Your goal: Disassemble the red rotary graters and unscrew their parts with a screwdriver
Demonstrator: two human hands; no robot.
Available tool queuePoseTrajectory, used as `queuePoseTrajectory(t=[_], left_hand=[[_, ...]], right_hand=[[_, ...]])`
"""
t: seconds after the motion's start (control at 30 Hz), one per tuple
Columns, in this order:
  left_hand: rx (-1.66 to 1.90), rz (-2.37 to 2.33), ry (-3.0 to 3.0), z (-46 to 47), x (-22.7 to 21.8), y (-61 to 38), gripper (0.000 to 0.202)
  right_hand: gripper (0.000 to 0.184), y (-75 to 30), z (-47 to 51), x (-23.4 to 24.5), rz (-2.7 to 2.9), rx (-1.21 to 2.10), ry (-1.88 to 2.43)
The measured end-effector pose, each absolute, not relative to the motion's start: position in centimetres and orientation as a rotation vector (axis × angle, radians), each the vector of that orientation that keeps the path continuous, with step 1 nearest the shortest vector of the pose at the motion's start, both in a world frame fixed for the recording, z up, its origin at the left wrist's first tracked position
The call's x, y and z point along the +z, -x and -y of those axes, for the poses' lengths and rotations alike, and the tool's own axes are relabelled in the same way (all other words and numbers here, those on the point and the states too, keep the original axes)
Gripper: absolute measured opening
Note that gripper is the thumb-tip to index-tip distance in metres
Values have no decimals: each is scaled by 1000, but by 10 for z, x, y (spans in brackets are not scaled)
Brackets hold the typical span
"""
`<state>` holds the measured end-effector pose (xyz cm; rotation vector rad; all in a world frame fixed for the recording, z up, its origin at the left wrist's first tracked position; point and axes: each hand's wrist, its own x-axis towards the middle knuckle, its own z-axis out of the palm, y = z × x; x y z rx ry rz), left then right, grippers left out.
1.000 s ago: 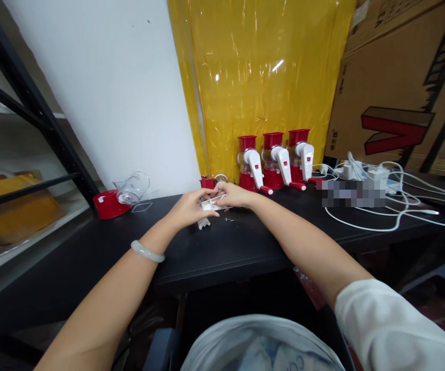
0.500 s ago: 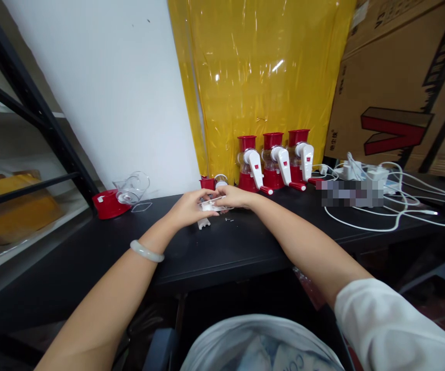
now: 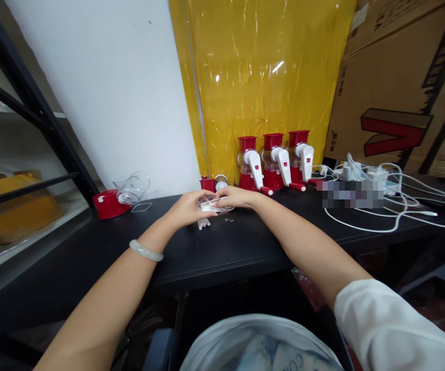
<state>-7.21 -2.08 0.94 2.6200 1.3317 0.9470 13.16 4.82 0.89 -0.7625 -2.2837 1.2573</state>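
Note:
Between both hands, just above the black table, is a clear plastic part (image 3: 218, 204) with some white in it. My left hand (image 3: 186, 209), below a pale bangle, grips its left side with thumb and fingers. The fingers of my right hand (image 3: 237, 197) close on it from the right and partly cover it. Just below my hands a small white notched piece (image 3: 204, 224) lies on the table (image 3: 222, 245). Beside it are a few tiny bits (image 3: 229, 220), too small to name. Behind my fingers stand a red part (image 3: 207, 184) and a round clear part (image 3: 221, 181), both partly hidden.
Three red-and-white hand-crank graters (image 3: 273, 162) stand at the back. To the left are a red base (image 3: 111, 204), a clear housing (image 3: 132, 189) and a clear flat frame (image 3: 142, 207). White cables (image 3: 394, 219) and adapters tangle at right. A lined bin (image 3: 261, 322) is below the table edge.
The clear part has tilted slightly, so more of its right end shows. Both hands stay nearly in the same place, still gripping it.

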Motion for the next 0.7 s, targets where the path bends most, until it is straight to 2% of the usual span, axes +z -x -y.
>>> queuePoseTrajectory(t=[0.17, 0.33, 0.53, 0.7], left_hand=[[934, -1404, -2579, 24, 13, 71, 62], [934, -1394, -2585, 23, 12, 72, 60], [931, -1385, -2622, 23, 11, 72, 58], [935, -1367, -2616, 22, 11, 73, 58]], right_hand=[[22, -136, -50, 11, 2322, 1230, 775], [24, -136, -52, 10, 2325, 1211, 756], [29, -134, -54, 8, 2395, 1020, 817], [22, -134, -47, 11, 2381, 1185, 784]])
